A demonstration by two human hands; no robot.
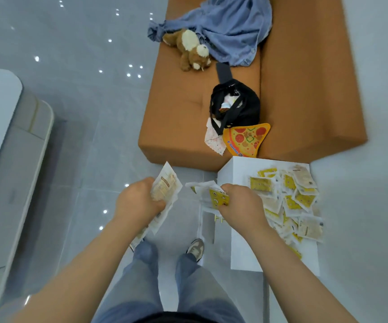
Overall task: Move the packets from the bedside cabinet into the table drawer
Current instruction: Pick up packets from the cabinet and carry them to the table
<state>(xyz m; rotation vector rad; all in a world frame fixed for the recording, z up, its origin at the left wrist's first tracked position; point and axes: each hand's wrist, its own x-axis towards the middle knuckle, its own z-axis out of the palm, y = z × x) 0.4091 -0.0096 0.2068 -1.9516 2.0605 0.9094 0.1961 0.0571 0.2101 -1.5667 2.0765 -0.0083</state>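
A heap of yellow and white packets [288, 201] lies on top of the white bedside cabinet [242, 259] at the right. My left hand [137, 201] grips a stack of white and tan packets [165, 187] over the floor, left of the cabinet. My right hand [239, 203] grips a bunch of yellow and white packets [214, 194] just beyond the cabinet's left edge. The table drawer is not visible.
An orange sofa [179, 113] stands beyond the cabinet, bearing a plush toy [188, 52], blue cloth [230, 29], a black bag [237, 106] and a pizza-slice card [246, 138]. A white rounded table [6, 141] stands at the left. Grey tiled floor lies between.
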